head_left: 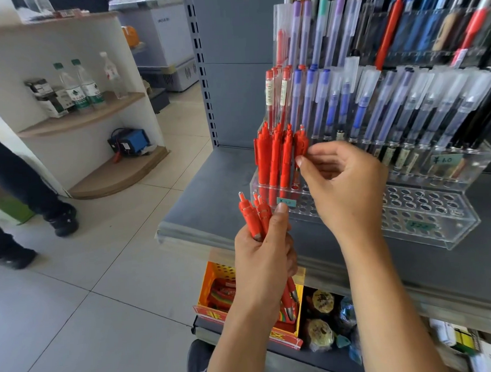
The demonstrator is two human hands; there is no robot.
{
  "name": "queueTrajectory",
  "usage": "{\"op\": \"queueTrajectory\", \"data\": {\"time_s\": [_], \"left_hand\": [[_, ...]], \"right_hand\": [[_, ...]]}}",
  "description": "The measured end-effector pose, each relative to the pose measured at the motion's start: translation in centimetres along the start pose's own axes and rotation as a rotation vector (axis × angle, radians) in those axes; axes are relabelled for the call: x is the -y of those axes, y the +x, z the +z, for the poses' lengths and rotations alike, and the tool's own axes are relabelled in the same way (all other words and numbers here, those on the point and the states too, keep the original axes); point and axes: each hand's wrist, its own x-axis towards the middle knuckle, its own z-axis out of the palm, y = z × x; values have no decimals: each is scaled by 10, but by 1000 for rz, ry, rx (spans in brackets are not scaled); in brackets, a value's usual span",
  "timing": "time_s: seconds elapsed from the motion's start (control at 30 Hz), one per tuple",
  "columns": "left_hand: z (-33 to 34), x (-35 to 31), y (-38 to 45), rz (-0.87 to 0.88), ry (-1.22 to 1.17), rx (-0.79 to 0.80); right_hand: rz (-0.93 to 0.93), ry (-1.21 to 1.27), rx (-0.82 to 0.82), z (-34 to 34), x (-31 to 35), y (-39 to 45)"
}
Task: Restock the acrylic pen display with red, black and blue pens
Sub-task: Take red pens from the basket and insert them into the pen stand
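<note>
The acrylic pen display [424, 229] stands on a grey shelf [211, 192], and everything here sits around it. At its left end, the right hand [347, 182] pinches the top of one red pen [300, 145] between thumb and fingers [300, 161]; that pen stands upright at the right edge of a short row of standing red pens [271, 160] in the display's holes. Whether its tip is fully seated cannot be told. Just in front of the display's left corner, below that row, the left hand [263, 257] grips a bundle of red pens [253, 216], fingers curled round the barrels, clicker ends pointing up and tips poking out beneath the palm.

The pens are solid orange-red with matching clips and small silvery clicker tips. The display is clear, stepped plastic, its front tiers drilled with rows of open round holes and carrying small green price tags [286, 201].

Behind the red row, the display's higher tiers hold capped pens [375, 103] with frosted caps, blue and dark. Below the shelf sits a yellow-and-red box [214, 287]. Left of the display, across a pale tiled floor [76, 317], a curved white shelving unit holds water bottles [80, 83].
</note>
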Motion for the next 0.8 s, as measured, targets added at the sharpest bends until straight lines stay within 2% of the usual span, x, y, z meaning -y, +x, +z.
{"op": "queueTrajectory", "data": {"time_s": [0.23,0.33,0.4,0.53,0.7,0.8], "left_hand": [[7,-1,-1,11,46,131],[13,0,-5,15,81,211],[16,0,-8,19,116,264],[21,0,-16,17,197,397],[27,-4,-24,-2,254,585],[28,1,-23,-29,260,636]], "right_hand": [[58,-171,260,-30,11,-6],[200,-27,509,-52,20,-6],[267,11,608,-65,21,-8],[312,54,690,-86,19,-9],[406,225,769,-109,12,-11],[412,268,773,-116,4,-12]]}}
